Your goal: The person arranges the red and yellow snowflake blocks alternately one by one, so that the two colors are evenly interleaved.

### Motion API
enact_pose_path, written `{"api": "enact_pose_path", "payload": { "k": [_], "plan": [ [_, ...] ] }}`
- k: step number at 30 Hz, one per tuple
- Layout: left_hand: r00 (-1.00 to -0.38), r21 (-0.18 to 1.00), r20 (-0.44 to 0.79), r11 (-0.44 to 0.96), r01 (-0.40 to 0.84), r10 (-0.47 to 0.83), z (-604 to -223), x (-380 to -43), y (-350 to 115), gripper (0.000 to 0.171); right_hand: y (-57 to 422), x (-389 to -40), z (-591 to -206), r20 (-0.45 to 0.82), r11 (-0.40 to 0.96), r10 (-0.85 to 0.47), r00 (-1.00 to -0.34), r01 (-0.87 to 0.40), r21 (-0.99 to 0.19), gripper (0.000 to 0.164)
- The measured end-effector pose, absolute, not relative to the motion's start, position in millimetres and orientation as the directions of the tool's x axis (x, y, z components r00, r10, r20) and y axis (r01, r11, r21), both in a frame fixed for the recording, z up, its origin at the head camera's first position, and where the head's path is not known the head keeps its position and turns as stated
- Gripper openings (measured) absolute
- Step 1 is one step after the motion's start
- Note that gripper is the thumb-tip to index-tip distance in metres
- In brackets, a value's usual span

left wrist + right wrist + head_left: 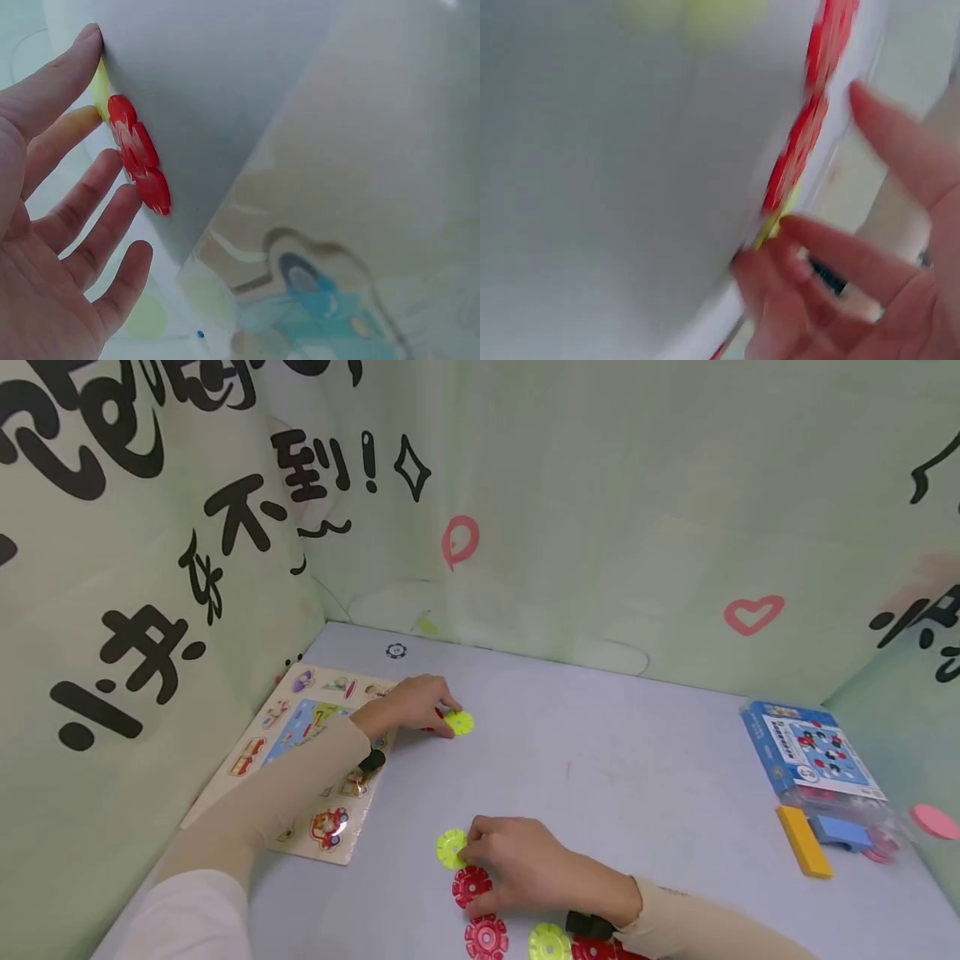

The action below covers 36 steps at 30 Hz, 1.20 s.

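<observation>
Notched plastic discs lie on the white table. In the head view my left hand (416,703) is at a yellow disc (460,722), with thumb and index finger at opposite edges. Beside it, partly under the hand, lies a red disc (137,154). My right hand (525,868) rests over a row of discs nearer me. Its fingertips touch the yellow end disc (450,849); the thumb is beside a red disc (471,887) and spread away from the fingers. Another red disc (486,937) follows in the row.
A puzzle board (337,843) with pictures lies under the left forearm. Another yellow disc (550,942) and red disc (592,948) lie by the right wrist. At right are a blue box (817,752), a yellow block (805,842) and a blue block (840,832). Printed curtains surround the table.
</observation>
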<state>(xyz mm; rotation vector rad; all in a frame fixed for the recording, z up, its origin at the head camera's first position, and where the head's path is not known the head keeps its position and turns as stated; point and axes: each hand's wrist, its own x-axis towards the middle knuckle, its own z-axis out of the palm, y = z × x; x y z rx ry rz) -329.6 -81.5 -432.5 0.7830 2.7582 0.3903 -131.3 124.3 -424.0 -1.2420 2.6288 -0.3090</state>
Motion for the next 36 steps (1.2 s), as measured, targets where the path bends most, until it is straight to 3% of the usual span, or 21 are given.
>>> {"api": "enact_pose_path", "payload": {
  "k": [4,9,16,24,28,32,36],
  "plan": [
    [-0.834,0.308,-0.156,0.828,0.469,0.530,-431.0,-328.4,-84.1,0.052,122.0,-115.3,-423.7,-0.091,0.653,-0.754,-0.650,-0.729,-0.206,0.048],
    [-0.829,0.329,-0.155,0.819,0.470,0.538,-431.3,-326.7,-84.5,0.052,121.8,-114.0,-424.2,-0.133,0.730,-0.677,-0.724,-0.638,-0.244,0.048],
    [-0.831,0.340,-0.154,0.818,0.464,0.535,-434.5,-326.7,-82.7,0.052,126.7,-121.8,-427.5,-0.163,0.780,-0.611,-0.775,-0.554,-0.289,0.044],
    [-0.832,0.341,-0.137,0.814,0.470,0.537,-435.1,-328.0,-82.5,0.051,132.5,-127.6,-424.6,-0.156,0.754,-0.625,-0.765,-0.540,-0.374,0.035],
    [-0.829,0.345,-0.138,0.811,0.472,0.541,-434.0,-327.3,-81.9,0.052,133.0,-128.5,-424.6,-0.173,0.751,-0.622,-0.764,-0.517,-0.411,0.039],
    [-0.830,0.340,-0.142,0.814,0.471,0.539,-431.1,-325.1,-80.7,0.052,128.9,-128.6,-425.8,-0.182,0.768,-0.614,-0.768,-0.527,-0.365,0.051],
    [-0.834,0.334,-0.146,0.820,0.464,0.532,-428.9,-323.7,-79.4,0.052,123.7,-129.2,-425.6,-0.192,0.776,-0.614,-0.766,-0.539,-0.329,0.051]
  ]
}}
